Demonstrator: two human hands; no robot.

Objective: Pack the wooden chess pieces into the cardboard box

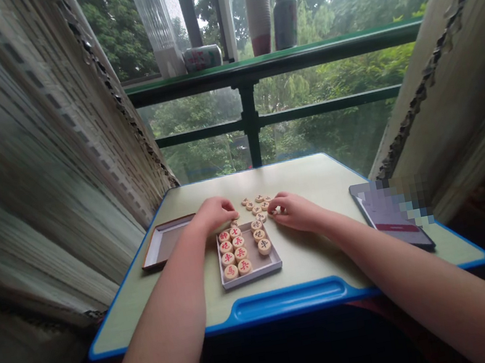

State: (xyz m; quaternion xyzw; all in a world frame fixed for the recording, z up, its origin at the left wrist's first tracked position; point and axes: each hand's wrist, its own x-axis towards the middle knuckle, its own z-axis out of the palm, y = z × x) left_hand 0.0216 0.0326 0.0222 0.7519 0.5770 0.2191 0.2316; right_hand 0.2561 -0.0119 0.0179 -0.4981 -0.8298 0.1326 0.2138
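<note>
While colour seemingly divided red pieces (241, 253) from black pieces (264, 246) in the box (255, 277), left hand (215, 214) and right hand (293, 211) curled their fingers, grips unclear.

Forearms (168, 320), two, bare, reaching far, converging; left hand (214, 214), curled, pointing right; right hand (295, 212), curled, pointing left
</note>
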